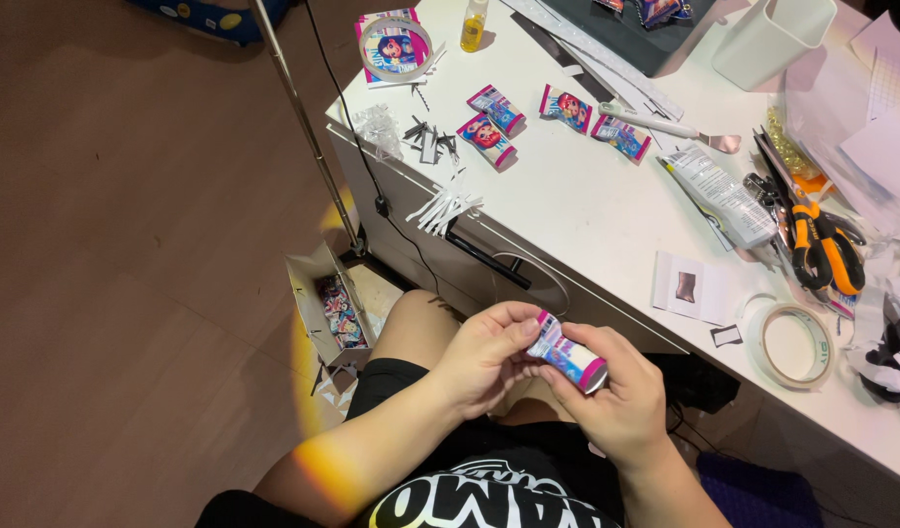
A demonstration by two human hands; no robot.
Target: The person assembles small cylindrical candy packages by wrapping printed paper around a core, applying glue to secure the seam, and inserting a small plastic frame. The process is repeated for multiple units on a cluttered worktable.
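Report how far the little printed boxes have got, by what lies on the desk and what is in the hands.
Done: four small folded boxes lie finished on the white desk, beside paper offcuts. In hand: both the left hand and right hand hold one more box above the lap, fingers at its ends. Left: printed sheets under a tape roll sit uncut; how many remain cannot be told.

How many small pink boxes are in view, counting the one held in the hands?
5: one held by both hands, four on the white desk at and. More may lie in the floor box.
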